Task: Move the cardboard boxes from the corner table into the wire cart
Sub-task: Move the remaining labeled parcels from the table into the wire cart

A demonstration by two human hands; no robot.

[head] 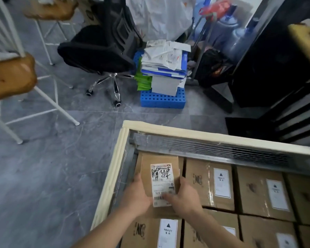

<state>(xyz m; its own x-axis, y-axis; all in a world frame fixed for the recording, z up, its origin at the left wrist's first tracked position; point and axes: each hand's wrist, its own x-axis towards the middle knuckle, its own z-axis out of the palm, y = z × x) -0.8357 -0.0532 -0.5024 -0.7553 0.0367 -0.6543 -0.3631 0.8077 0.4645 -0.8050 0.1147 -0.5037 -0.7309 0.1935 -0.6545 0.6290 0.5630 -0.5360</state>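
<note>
A small cardboard box point(157, 169) with a white shipping label sits at the top left corner inside the wire cart point(115, 169), over a layer of larger boxes. My left hand point(137, 196) grips its left side. My right hand point(183, 196) grips its right side, thumb lying across the label's lower end. Several larger cardboard boxes point(209, 183) with white "HEAVY" labels fill the cart floor in rows. The cart rim is padded in cream foam, and wire mesh shows along its far wall.
On the grey tile floor beyond the cart stand a black office chair point(100, 49), a blue perforated crate point(162, 99) stacked with papers, and wooden stools point(9, 77) with white metal legs at the left. A dark cabinet point(276, 68) stands at the right.
</note>
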